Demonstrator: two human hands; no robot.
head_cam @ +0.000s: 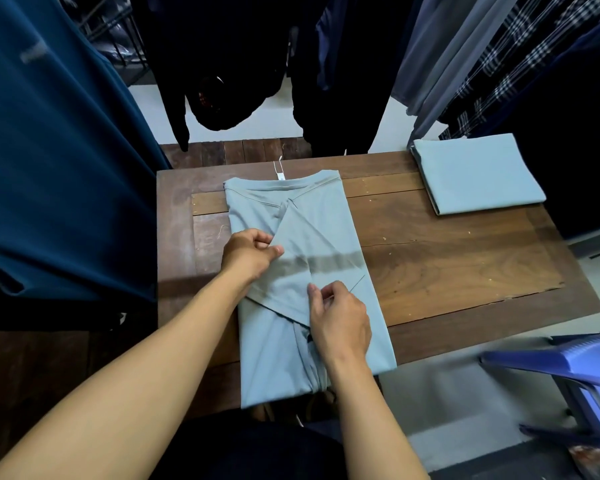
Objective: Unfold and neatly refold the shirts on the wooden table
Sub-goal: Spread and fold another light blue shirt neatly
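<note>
A pale blue-grey shirt [257, 216] lies lengthwise on the wooden table [447, 258], collar at the far end, hem hanging over the near edge. Its sides are folded inward and a sleeve flap lies across the middle. My left hand [248, 252] pinches the left edge of that flap. My right hand [338, 318] pinches the flap's lower edge nearer to me. A second shirt of the same colour [475, 173] sits folded into a flat rectangle at the table's far right corner.
Dark hanging garments [326, 64] crowd the far side, a teal cloth [56, 150] hangs at the left, and plaid shirts [520, 64] hang at the right. A blue plastic chair [582, 379] stands at the near right. Bare tabletop lies between the two shirts.
</note>
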